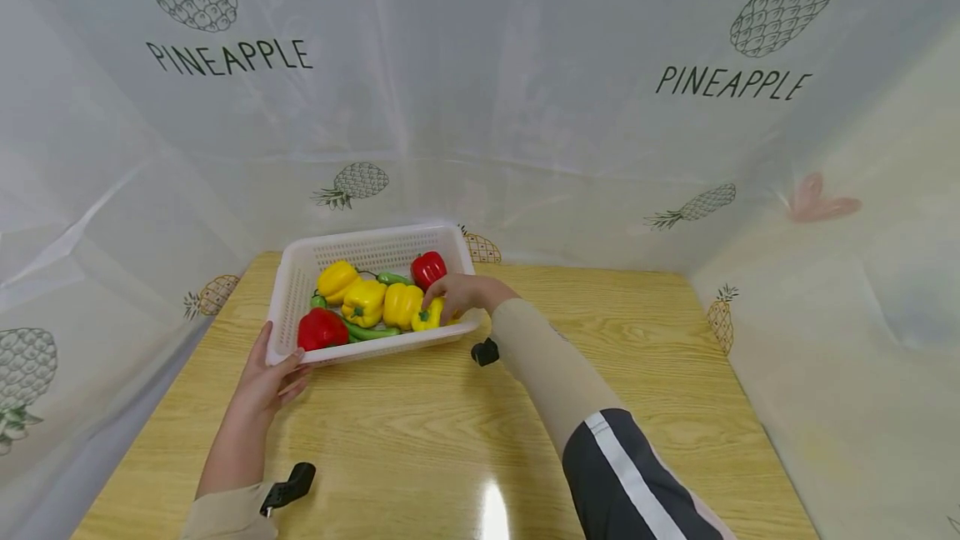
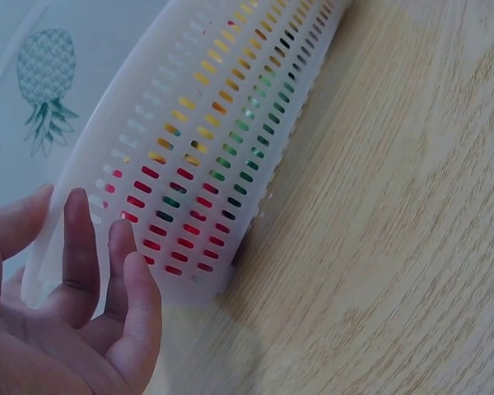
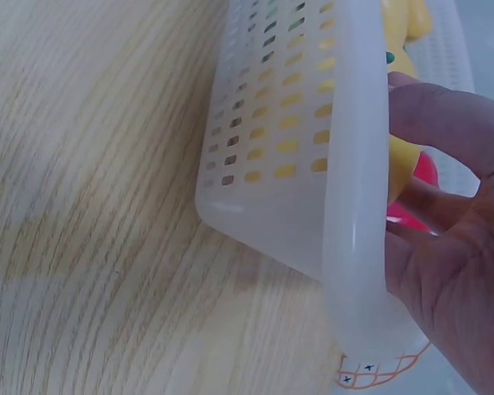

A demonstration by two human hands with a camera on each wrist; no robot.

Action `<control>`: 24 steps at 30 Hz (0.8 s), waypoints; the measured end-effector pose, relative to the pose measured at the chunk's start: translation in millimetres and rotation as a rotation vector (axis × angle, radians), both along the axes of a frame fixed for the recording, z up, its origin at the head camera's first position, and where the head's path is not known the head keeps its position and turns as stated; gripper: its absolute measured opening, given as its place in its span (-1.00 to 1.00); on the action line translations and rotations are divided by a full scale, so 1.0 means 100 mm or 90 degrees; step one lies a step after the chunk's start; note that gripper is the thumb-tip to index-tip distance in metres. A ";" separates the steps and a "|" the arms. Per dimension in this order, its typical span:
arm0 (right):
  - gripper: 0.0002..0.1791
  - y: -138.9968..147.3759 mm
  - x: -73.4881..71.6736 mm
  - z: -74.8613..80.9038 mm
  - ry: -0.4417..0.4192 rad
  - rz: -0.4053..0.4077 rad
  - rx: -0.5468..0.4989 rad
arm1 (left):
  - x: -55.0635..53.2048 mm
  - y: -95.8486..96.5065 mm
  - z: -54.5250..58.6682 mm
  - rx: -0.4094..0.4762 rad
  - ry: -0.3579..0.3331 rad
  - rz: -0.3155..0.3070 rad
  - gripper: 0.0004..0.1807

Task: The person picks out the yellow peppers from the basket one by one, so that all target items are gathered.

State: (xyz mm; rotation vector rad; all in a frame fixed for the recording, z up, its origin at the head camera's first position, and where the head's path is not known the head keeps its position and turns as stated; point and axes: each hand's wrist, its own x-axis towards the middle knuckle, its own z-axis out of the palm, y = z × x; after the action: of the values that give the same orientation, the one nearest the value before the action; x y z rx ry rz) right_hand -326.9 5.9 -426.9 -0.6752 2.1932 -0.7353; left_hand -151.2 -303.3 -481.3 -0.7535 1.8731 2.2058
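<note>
A white perforated plastic basket (image 1: 405, 343) stands at the back left of the wooden table. My left hand (image 1: 270, 377) holds its front left corner, thumb over the rim and fingers against the outer wall (image 2: 189, 189). Over the basket's right end reaches my right hand (image 1: 467, 292), fingers curled round a yellow bell pepper (image 1: 426, 317); this pepper (image 3: 403, 169) is partly hidden by the rim in the right wrist view. Beside it lie several other yellow bell peppers (image 1: 364, 303). One red bell pepper (image 1: 322, 329) is at the front left, another (image 1: 428, 269) at the back right.
Long green peppers (image 1: 371, 332) lie among the bell peppers. A pineapple-printed sheet (image 1: 480, 107) hangs behind and along the sides of the wooden table (image 1: 600, 357). Black camera mounts (image 1: 292, 486) are strapped at both wrists.
</note>
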 end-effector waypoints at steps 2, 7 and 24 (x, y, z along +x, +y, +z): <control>-0.54 -0.01 0.00 -0.01 0.005 0.005 0.004 | 0.00 0.00 0.00 -0.001 0.002 -0.002 -0.01; -0.55 -0.02 0.02 -0.02 0.011 0.006 0.003 | 0.01 0.00 -0.01 0.001 0.012 -0.009 0.00; -0.63 -0.05 0.02 -0.07 0.021 -0.019 -0.044 | 0.00 0.01 -0.01 -0.003 0.010 -0.003 0.00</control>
State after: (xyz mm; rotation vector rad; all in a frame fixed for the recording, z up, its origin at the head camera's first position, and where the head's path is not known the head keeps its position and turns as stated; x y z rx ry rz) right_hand -325.0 1.0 -433.8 -0.6951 2.2205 -0.8250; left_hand -151.1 -301.9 -482.2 -0.7348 1.8869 2.2116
